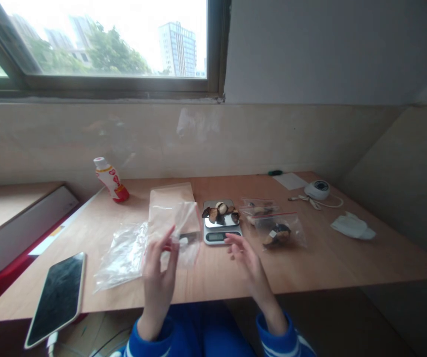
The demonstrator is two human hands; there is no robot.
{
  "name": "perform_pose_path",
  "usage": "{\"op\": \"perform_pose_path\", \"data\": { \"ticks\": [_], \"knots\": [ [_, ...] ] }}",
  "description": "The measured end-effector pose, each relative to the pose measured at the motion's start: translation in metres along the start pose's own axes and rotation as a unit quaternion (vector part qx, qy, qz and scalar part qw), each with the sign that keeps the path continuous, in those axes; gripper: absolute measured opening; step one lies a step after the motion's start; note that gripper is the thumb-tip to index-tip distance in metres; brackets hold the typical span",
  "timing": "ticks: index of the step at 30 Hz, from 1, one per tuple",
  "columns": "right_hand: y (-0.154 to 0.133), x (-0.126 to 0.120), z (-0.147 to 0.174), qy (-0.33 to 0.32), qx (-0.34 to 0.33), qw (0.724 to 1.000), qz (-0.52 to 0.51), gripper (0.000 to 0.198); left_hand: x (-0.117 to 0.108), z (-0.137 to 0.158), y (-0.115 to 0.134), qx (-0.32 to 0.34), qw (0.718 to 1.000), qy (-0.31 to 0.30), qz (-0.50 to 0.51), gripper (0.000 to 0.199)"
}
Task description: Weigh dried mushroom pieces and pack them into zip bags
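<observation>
My left hand (pixel 159 272) has its thumb and forefinger drawn together on a clear plastic zip bag (pixel 189 218) with a red seal line. That bag overlaps a brown paper sheet or envelope (pixel 172 192). My right hand (pixel 245 255) is open, fingers slightly curled, just in front of a small digital scale (pixel 206 239). Nothing shows in its fingers. On the scale's shiny plate lies a pile of brown and pale dried pieces (pixel 221 210), like dried mushrooms. Its display is too small to read.
Two filled zip bags (pixel 298 233) lie right of the scale. Crumpled clear plastic (pixel 124 255) is at left, with a phone (pixel 59 292) at the front edge. A bottle (pixel 111 181) stands behind. At right are a white camera (pixel 315 190), its cable and a white tissue (pixel 352 227).
</observation>
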State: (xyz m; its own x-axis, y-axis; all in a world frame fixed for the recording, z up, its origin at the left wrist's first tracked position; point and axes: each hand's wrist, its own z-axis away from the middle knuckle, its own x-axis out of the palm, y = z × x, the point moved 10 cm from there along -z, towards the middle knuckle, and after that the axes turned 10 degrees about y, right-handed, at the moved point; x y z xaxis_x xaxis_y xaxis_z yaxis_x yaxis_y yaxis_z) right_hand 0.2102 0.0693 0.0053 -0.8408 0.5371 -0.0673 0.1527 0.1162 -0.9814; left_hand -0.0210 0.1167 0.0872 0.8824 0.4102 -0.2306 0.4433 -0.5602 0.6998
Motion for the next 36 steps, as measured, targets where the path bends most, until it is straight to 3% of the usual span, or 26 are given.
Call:
{"op": "perform_pose_path", "data": {
  "ticks": [2, 4, 8, 10, 13, 15, 17, 20, 23, 26, 31, 36],
  "knots": [
    [-0.009, 0.026, 0.003, -0.022, 0.015, 0.999, -0.034, 0.041, 0.025, 0.019, 0.014, 0.004, 0.997, -0.065, 0.034, 0.033],
    [-0.010, 0.041, 0.001, -0.024, 0.031, 0.997, -0.061, 0.040, 0.037, 0.031, 0.021, 0.007, 0.993, -0.092, 0.069, 0.028],
    [0.006, 0.032, -0.010, 0.011, 0.071, 0.993, -0.090, 0.040, 0.020, 0.026, 0.008, -0.023, 0.998, -0.011, 0.053, 0.019],
    [0.011, 0.028, -0.017, -0.030, 0.075, 0.992, -0.094, 0.043, 0.006, 0.020, -0.002, -0.037, 0.998, 0.036, 0.030, 0.017],
    [0.008, 0.021, -0.035, -0.103, 0.013, 0.993, -0.048, 0.044, -0.001, 0.014, -0.008, -0.019, 0.997, 0.078, 0.006, 0.017],
    [0.005, 0.003, -0.060, -0.054, -0.070, 0.995, 0.037, 0.041, 0.005, 0.016, -0.009, 0.005, 0.995, 0.104, 0.004, 0.018],
    [0.004, -0.013, -0.086, 0.028, -0.159, 0.976, 0.149, 0.039, 0.021, 0.019, -0.011, 0.015, 0.993, 0.116, 0.023, 0.021],
    [0.018, -0.003, -0.115, 0.026, -0.228, 0.931, 0.285, 0.041, 0.045, 0.026, -0.015, 0.011, 0.985, 0.154, 0.080, 0.021],
    [0.036, 0.011, -0.128, -0.008, -0.239, 0.908, 0.343, 0.043, 0.070, 0.032, -0.021, -0.013, 0.981, 0.156, 0.118, 0.018],
    [0.041, 0.013, -0.131, 0.002, -0.242, 0.907, 0.346, 0.039, 0.088, 0.037, -0.029, -0.044, 0.983, 0.127, 0.125, 0.018],
    [0.035, 0.005, -0.133, 0.036, -0.242, 0.911, 0.333, 0.024, 0.094, 0.044, -0.037, -0.051, 0.986, 0.097, 0.129, 0.022],
    [0.018, -0.014, -0.136, 0.082, -0.240, 0.916, 0.311, 0.025, 0.098, 0.046, -0.037, -0.051, 0.987, 0.077, 0.132, 0.017]
  ]
}}
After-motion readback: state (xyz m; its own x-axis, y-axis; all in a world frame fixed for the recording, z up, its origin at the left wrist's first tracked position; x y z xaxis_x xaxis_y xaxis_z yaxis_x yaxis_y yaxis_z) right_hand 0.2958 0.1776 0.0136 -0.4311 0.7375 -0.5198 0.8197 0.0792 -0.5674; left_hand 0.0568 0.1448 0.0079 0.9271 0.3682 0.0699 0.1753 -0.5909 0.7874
